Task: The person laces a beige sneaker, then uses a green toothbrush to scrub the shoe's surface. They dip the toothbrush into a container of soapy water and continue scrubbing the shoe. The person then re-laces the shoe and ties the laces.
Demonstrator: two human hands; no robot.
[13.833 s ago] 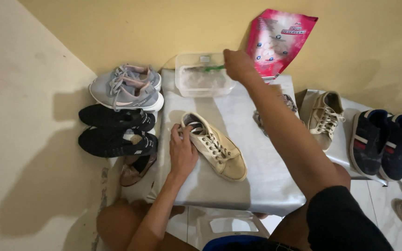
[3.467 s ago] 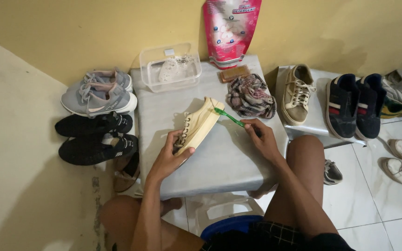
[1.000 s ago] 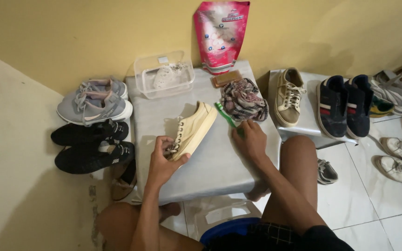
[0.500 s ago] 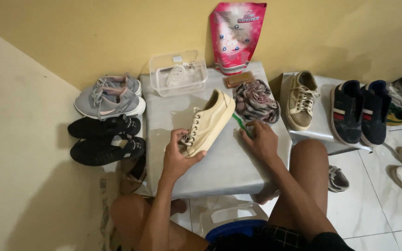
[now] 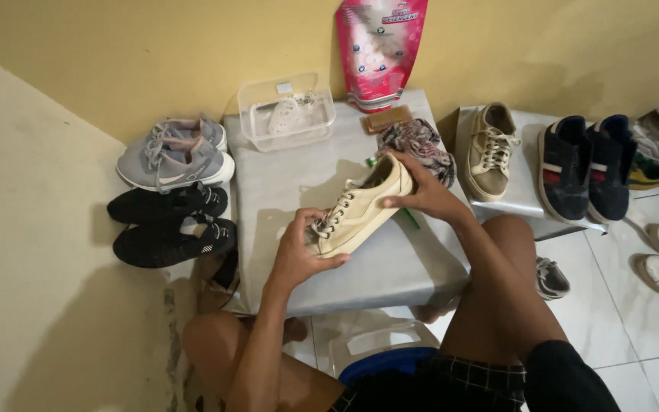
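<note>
- While you sit at the grey table (image 5: pixel 284 191), both hands hold a cream sneaker (image 5: pixel 360 206) above it.
- Your left hand (image 5: pixel 299 255) grips its toe.
- Your right hand (image 5: pixel 421 191) clasps its heel, a green brush (image 5: pixel 408 220) beneath.

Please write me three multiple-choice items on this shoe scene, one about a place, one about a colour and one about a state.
1. Where does the clear plastic tub stand?
A. at the far end of the grey table, near the wall
B. on the tiled floor
C. on the person's lap

2. What colour is the upright pouch against the wall?
A. blue
B. pink
C. black

3. How is the cream sneaker held?
A. lying flat, untouched
B. hanging by its laces
C. lifted between both hands

Key: 1 A, the tub sits by the wall beside the pouch; 2 B, the pouch is pink; 3 C, the left hand grips the toe end and the right hand the heel.
</note>
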